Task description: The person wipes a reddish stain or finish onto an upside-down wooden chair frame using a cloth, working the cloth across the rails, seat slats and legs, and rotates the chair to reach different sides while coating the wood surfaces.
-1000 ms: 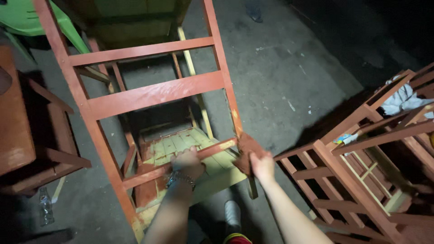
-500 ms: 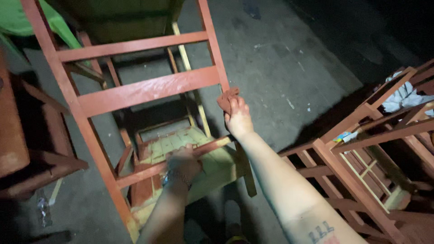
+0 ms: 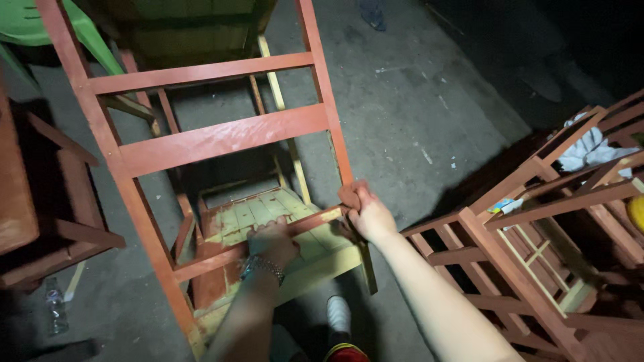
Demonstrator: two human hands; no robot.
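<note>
A wooden chair frame (image 3: 221, 137) with red-brown painted rails stands in front of me, its seat slats (image 3: 268, 214) still pale yellow-green. My left hand (image 3: 272, 241), a bracelet on its wrist, grips the lowest back rail above the seat. A red-brown stained rag (image 3: 350, 194) is clutched in my right hand (image 3: 369, 216) and pressed against the right upright where it meets the seat. My shoe (image 3: 339, 314) shows below the seat.
Another red-brown chair frame (image 3: 537, 221) lies at the right with a white cloth (image 3: 587, 151) on it. A painted wooden piece (image 3: 27, 201) stands at the left, a green plastic chair (image 3: 40, 27) behind it. A plastic bottle (image 3: 56, 305) lies on the concrete floor.
My right hand with the rag went up the right upright half a second ago and has come back down to the seat corner. The left hand stayed on the rail.
</note>
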